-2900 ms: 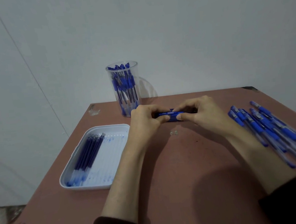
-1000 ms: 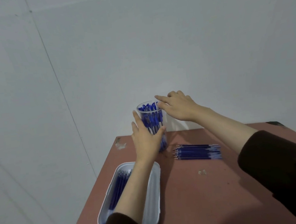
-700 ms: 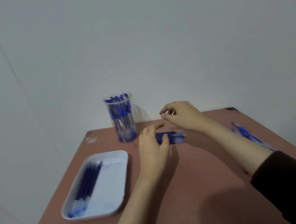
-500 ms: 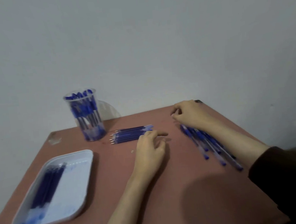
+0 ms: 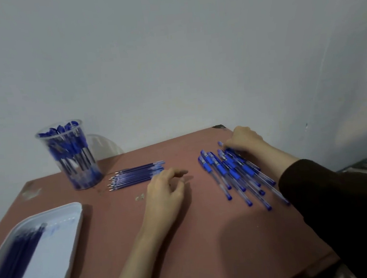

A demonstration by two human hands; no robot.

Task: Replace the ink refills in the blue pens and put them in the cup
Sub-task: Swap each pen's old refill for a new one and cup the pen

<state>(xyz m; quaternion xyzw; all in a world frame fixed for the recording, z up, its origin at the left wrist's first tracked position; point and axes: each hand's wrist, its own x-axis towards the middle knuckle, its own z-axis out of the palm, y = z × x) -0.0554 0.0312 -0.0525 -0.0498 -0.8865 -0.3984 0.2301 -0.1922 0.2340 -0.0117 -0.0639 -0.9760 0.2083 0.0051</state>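
- Reddish table (image 5: 200, 249) before us, pale wall (image 5: 170, 61) behind
- Our left hand (image 5: 164, 191) rests loosely curled, empty
- Our right hand (image 5: 244, 140) covers the blue pens (image 5: 232, 172); grip unclear to us

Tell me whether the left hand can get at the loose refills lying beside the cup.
Probably yes. The left hand rests relaxed and empty just beside the refills, with nothing between them; the cup stands off at their far end.
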